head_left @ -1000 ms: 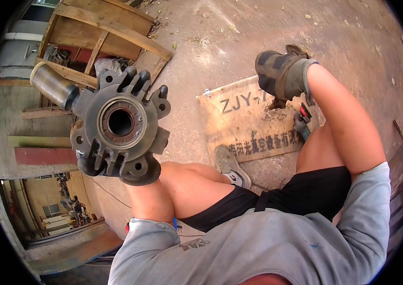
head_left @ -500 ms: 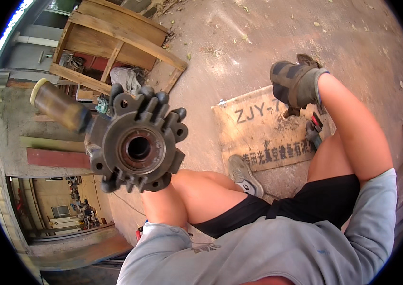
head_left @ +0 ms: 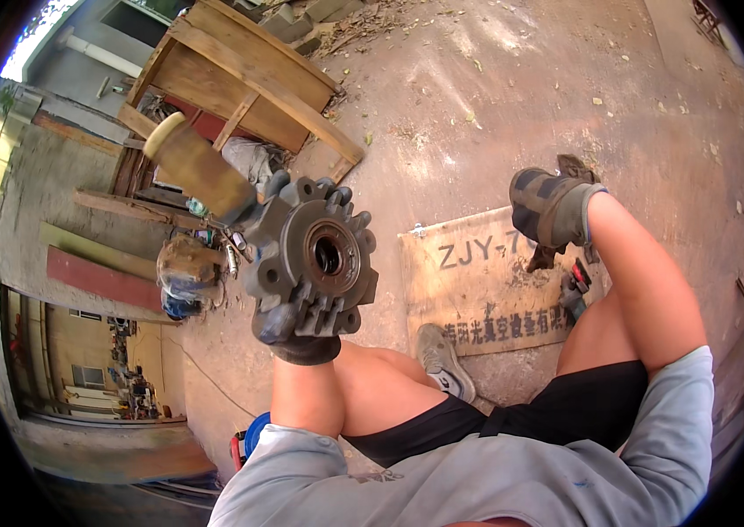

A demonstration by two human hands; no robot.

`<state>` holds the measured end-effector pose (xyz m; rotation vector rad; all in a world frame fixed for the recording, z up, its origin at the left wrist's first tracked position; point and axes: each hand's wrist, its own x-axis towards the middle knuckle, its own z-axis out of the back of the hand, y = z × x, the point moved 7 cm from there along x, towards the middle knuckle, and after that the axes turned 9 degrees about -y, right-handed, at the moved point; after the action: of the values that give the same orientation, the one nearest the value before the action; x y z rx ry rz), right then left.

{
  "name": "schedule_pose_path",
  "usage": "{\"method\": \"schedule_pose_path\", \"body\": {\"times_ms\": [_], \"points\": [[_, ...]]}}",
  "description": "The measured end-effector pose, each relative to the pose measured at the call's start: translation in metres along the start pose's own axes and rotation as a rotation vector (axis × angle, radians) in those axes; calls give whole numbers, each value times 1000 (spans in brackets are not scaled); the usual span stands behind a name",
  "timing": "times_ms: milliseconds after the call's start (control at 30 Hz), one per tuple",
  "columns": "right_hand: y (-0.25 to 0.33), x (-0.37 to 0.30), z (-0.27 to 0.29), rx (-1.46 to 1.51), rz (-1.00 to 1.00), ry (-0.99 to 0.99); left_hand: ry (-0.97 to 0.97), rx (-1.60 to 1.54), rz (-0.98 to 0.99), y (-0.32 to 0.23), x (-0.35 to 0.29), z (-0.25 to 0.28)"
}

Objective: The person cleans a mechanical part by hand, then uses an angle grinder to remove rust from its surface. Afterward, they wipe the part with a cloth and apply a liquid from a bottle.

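My left hand (head_left: 277, 323), in a dark glove, grips a grey finned metal housing (head_left: 298, 230) raised in front of me at left. A round bore with a brownish ring faces me; bolt lugs and ribs surround it. Dark glove fingertips curl over its far edge. From its upper left sticks out a yellow-brown cylinder (head_left: 201, 165) with a pale rim; the joint between them is unclear. My right hand (head_left: 552, 209), gloved in grey and dark patches, is closed around a dirty brown rag (head_left: 547, 256) whose ends hang out, above the right thigh's far side.
A printed plywood board (head_left: 442, 294) lies on the ground before my feet. Beside my right leg is a grey tool with a red and black top (head_left: 577, 285). Wooden frame panels (head_left: 249, 79) lean at far left, near a bagged bundle (head_left: 187, 272) and a doorway (head_left: 82, 369).
The housing has moved right and turned, its bore now facing more to the right, and the cylinder swung up with it. My right hand keeps the rag and looks slightly lower as the view shifts.
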<state>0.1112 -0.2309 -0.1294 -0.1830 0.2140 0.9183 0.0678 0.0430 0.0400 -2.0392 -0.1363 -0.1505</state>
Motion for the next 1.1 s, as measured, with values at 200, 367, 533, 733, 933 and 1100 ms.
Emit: {"method": "schedule_pose_path", "body": {"times_ms": [200, 367, 533, 733, 933, 1100], "points": [[-2, 4, -2, 101, 1, 76, 152, -20, -64, -2, -6, -12], [-4, -1, 5, 12, 22, -173, 31, 237, -60, -3, -11, 7], [3, -6, 17, 57, 9, -84, -193, 722, -398, 9, 6, 0], [-6, -10, 13, -76, -7, 106, -346, 544, -162, 54, 40, 2], [-43, -44, 37, 69, -279, -191, -393, 465, -8, 103, 59, 8], [-55, -94, 75, 11, -643, -764, -464, 663, 228, 168, 47, 46]]}}
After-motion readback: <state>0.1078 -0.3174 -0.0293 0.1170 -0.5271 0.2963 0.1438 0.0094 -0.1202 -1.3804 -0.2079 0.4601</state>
